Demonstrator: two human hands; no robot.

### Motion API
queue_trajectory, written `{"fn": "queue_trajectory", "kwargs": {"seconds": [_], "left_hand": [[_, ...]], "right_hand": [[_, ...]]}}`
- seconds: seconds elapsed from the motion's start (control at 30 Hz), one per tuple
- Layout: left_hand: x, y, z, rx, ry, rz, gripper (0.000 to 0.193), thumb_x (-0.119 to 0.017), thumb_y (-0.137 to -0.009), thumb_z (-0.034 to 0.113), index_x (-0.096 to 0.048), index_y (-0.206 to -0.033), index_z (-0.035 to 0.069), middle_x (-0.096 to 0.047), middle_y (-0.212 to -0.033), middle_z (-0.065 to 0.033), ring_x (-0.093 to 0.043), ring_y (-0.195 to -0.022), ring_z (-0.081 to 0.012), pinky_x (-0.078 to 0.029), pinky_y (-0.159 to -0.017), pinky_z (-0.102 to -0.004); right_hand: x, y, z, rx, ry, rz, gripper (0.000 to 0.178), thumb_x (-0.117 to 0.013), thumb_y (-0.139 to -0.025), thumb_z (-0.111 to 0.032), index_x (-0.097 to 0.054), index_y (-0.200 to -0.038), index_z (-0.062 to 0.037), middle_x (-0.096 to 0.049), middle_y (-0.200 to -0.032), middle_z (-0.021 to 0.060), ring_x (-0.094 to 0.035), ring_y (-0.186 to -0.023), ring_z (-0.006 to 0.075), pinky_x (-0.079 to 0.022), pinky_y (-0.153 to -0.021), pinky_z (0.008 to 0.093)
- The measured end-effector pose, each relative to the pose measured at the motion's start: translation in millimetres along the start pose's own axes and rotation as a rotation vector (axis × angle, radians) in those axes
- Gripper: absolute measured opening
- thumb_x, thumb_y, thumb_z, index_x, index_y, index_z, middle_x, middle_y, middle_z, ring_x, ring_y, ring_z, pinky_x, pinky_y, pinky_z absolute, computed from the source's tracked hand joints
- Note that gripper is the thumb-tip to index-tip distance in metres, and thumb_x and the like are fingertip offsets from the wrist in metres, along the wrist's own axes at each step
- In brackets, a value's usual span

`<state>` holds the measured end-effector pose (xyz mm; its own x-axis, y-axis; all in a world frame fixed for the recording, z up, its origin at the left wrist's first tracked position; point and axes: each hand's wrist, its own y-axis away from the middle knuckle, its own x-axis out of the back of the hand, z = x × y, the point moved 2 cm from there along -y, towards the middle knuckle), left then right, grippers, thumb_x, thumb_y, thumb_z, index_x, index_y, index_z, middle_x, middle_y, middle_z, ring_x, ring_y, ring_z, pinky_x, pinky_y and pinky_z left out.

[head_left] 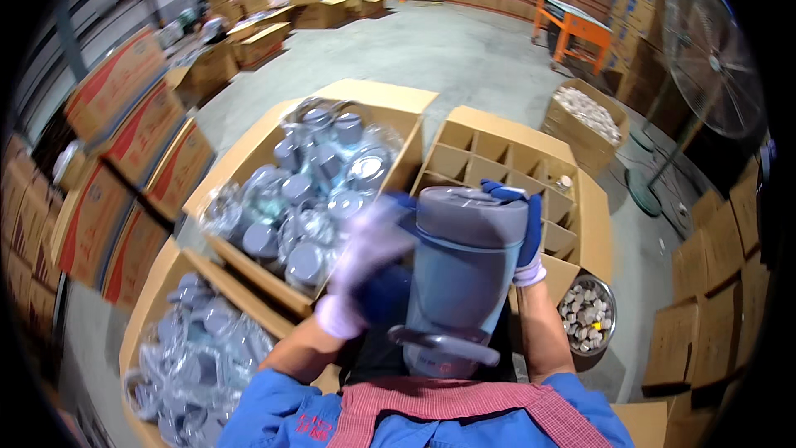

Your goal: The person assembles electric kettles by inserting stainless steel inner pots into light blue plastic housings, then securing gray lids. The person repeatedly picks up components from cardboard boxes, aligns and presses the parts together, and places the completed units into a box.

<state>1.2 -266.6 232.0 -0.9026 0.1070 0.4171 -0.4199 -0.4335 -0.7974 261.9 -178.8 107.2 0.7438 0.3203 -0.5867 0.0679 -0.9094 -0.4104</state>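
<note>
A large translucent blue-grey plastic jug (461, 282) with a grey band around its upper end stands upright before my chest. A grey loop handle (444, 347) crosses its lower end. My right hand (527, 232), in a navy and pale lavender glove, grips the jug's upper right side with its fingers bent over the top edge. My left hand (377, 253), gloved likewise, is beside the jug's left side. Motion smears its fingers, so its grip cannot be made out.
Two cartons hold plastic-wrapped grey-lidded jugs (327, 166) at left. Ahead is an open carton with cardboard dividers (477, 143). On the right are a metal bowl (587, 315) of small pale pieces, a box of white pieces (584, 112), a standing fan (713, 66) and stacked cartons (696, 323).
</note>
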Motion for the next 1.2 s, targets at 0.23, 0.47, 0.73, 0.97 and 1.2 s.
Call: {"fn": "queue_trajectory", "kwargs": {"seconds": [0.23,0.47,0.73,0.97,1.2], "left_hand": [[-52.2,-21.5,-144.7,0.432,0.427,-0.027,0.051,-0.037,-0.105,0.032,-0.066,-0.124,-0.005,-0.066,-0.128,-0.0149,-0.054,-0.129,-0.0268,-0.035,-0.114,-0.0409],[-76.7,-67.7,-164.9,0.913,0.706,-0.136,0.045,-0.047,-0.103,0.022,-0.052,-0.141,-0.003,-0.050,-0.148,-0.0159,-0.046,-0.138,-0.0263,-0.033,-0.117,-0.0394],[-86.8,-67.7,-213.9,0.832,0.546,0.051,0.046,-0.044,-0.103,0.020,-0.050,-0.143,0.000,-0.049,-0.149,-0.0192,-0.039,-0.144,-0.0309,-0.029,-0.119,-0.0430],[-89.8,-75.9,-291.7,0.701,0.289,-0.191,0.057,-0.063,-0.080,0.016,-0.058,-0.134,-0.002,-0.060,-0.134,-0.0205,-0.052,-0.132,-0.0304,-0.035,-0.114,-0.0402],[-147.4,-62.2,-468.4,0.887,1.626,0.191,0.050,-0.040,-0.108,0.038,-0.053,-0.139,0.001,-0.063,-0.132,-0.0165,-0.060,-0.122,-0.0271,-0.044,-0.111,-0.0424]], "right_hand": [[47.0,-41.9,-19.2,-0.121,0.686,-0.024,0.057,-0.033,-0.110,-0.038,-0.046,-0.145,0.0054,-0.052,-0.146,0.0153,-0.048,-0.135,0.0215,-0.034,-0.116,0.0331],[97.3,-86.1,-8.0,-0.217,0.895,-0.194,0.048,-0.041,-0.106,-0.032,-0.056,-0.136,0.0010,-0.061,-0.136,0.0181,-0.054,-0.132,0.0295,-0.033,-0.114,0.0409],[100.9,-128.1,-9.2,-0.142,0.800,-0.227,0.078,-0.026,-0.105,-0.059,-0.056,-0.136,0.0060,-0.064,-0.132,0.0182,-0.055,-0.130,0.0285,-0.033,-0.115,0.0422],[111.2,-154.9,-8.4,-0.085,0.501,-0.260,0.059,-0.038,-0.108,-0.045,-0.064,-0.125,0.0045,-0.070,-0.118,0.0154,-0.064,-0.113,0.0237,-0.044,-0.106,0.0364],[383.4,-212.1,-0.8,0.114,1.831,0.353,0.024,-0.060,-0.095,-0.021,-0.067,-0.113,-0.0059,-0.065,-0.112,0.0207,-0.064,-0.101,0.0388,-0.051,-0.091,0.0444]]}}
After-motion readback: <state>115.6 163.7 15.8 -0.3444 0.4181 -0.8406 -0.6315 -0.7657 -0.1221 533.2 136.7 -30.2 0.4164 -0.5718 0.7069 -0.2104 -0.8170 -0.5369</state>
